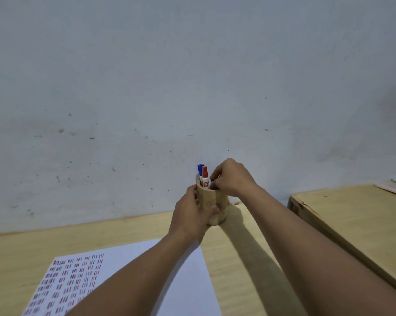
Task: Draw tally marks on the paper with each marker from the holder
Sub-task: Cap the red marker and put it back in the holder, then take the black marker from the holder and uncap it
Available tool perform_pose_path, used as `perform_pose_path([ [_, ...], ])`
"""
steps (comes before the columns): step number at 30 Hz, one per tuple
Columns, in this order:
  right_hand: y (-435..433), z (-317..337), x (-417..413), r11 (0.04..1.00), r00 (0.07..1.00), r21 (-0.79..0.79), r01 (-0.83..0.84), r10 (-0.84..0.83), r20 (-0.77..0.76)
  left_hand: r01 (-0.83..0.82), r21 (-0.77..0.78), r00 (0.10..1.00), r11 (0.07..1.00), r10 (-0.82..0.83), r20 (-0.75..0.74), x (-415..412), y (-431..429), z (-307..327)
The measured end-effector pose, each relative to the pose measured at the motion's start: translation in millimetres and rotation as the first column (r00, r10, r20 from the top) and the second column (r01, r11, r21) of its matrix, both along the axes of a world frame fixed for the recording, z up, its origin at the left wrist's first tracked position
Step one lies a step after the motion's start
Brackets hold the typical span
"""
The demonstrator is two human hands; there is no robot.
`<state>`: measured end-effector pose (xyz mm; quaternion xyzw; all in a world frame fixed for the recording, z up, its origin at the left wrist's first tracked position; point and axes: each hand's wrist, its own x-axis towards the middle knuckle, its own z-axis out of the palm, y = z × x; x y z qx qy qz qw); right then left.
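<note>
A round wooden holder [212, 197] stands at the back of the table against the wall. A blue-capped marker [200, 169] and a red-capped marker [205, 177] stick up out of it. My left hand [192, 213] is wrapped around the holder's left side. My right hand [232, 177] is over the holder's right rim, fingers curled down into it; what they pinch is hidden. White paper [169, 270] lies in front, its left part filled with rows of red tally marks [74, 281].
The wooden table [238, 258] runs to a pale wall [192, 87] behind. A second wooden table [352, 215] stands to the right across a dark gap, with a pale object at its far corner.
</note>
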<state>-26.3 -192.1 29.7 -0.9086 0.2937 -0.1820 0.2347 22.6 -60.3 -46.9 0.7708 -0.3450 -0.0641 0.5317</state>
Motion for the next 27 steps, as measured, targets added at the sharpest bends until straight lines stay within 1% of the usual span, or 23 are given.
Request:
perform_pose_path([
  [4, -1.1, -0.9, 6.6, 0.998, 0.998, -0.057, 0.019, -0.023, -0.058, 0.004, 0.001, 1.0, 1.0, -0.004, 0.002, 2.0, -0.6, -1.9],
  [7, -1.1, -1.5, 6.7, 0.999, 0.998, -0.042, 0.008, -0.01, -0.056, 0.001, 0.005, 1.0, 1.0, -0.001, 0.0, 3.7, 0.1, -2.4],
  [9, -0.6, -1.6, 4.3, 1.0, 1.0, -0.002, 0.017, -0.017, -0.011, 0.001, -0.005, 1.0, 1.0, -0.001, -0.009, 3.4, 0.5, -1.8],
  [14, 5.0, 3.7, -9.5, 0.991, 0.977, 0.126, 0.055, -0.08, 0.198, 0.0, -0.017, 1.0, 1.0, 0.0, -0.024, -1.4, 1.1, 1.7],
  [19, 19.1, 17.3, -21.2, 0.988, 0.934, 0.146, 0.043, -0.092, 0.346, -0.015, -0.007, 1.0, 1.0, 0.015, -0.027, -7.9, 5.2, 7.8],
  [21, 25.9, 25.9, -24.9, 0.989, 0.916, 0.146, 0.037, -0.092, 0.39, -0.036, 0.037, 0.999, 0.999, 0.037, -0.02, -8.6, 10.2, 12.7],
  [24, 38.2, 36.8, -31.2, 0.992, 0.896, 0.123, 0.02, -0.073, 0.439, -0.087, 0.1, 0.996, 0.991, 0.084, 0.029, -7.3, 22.6, 21.4],
  [27, 53.3, 42.6, -38.4, 0.996, 0.889, 0.088, 0.003, -0.043, 0.456, -0.151, 0.058, 0.987, 0.987, 0.147, 0.071, -7.9, 41.0, 35.0],
])
